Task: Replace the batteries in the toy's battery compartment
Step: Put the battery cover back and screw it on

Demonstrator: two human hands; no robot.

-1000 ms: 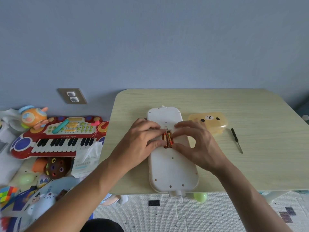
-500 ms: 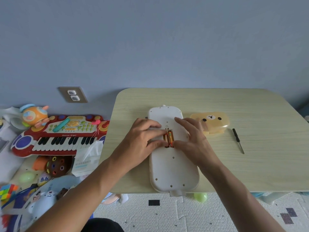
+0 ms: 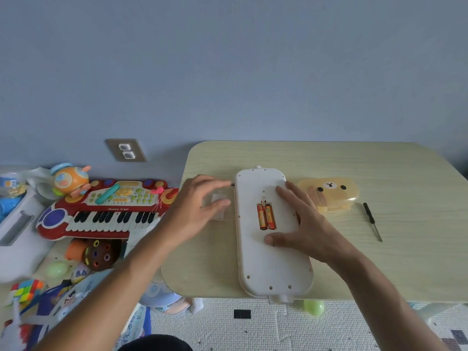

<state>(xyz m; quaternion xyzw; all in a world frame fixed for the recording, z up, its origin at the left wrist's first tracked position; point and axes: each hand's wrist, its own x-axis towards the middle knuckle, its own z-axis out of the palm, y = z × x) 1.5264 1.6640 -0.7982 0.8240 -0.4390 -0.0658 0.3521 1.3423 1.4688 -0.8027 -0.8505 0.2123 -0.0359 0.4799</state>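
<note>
The right hand (image 3: 307,224) lies flat on the back of the white toy (image 3: 266,254), fingers straight and spread wide, the thumb stretched out toward the near side of the battery compartment (image 3: 266,216) and the other fingers reaching up past its far right corner; it holds nothing and only presses on the plastic. The left hand (image 3: 200,211) hovers just off the toy's left edge, its fingers loosely curved with a moderate gap between thumb and forefinger, around a small pale, blurred piece (image 3: 218,206) beside the toy; whether the fingers actually grip that piece cannot be told. Between the two hands the compartment stands uncovered, with two orange batteries (image 3: 266,217) lying side by side in it, lengthwise along the toy. The toy rests face down on a pale wooden table (image 3: 379,249), its near end at the table's front edge. To its right sits a yellow bear-faced box (image 3: 331,196), and further right a small black-handled screwdriver (image 3: 372,224). On the floor to the left lies a red toy keyboard (image 3: 106,209) among other toys.
</note>
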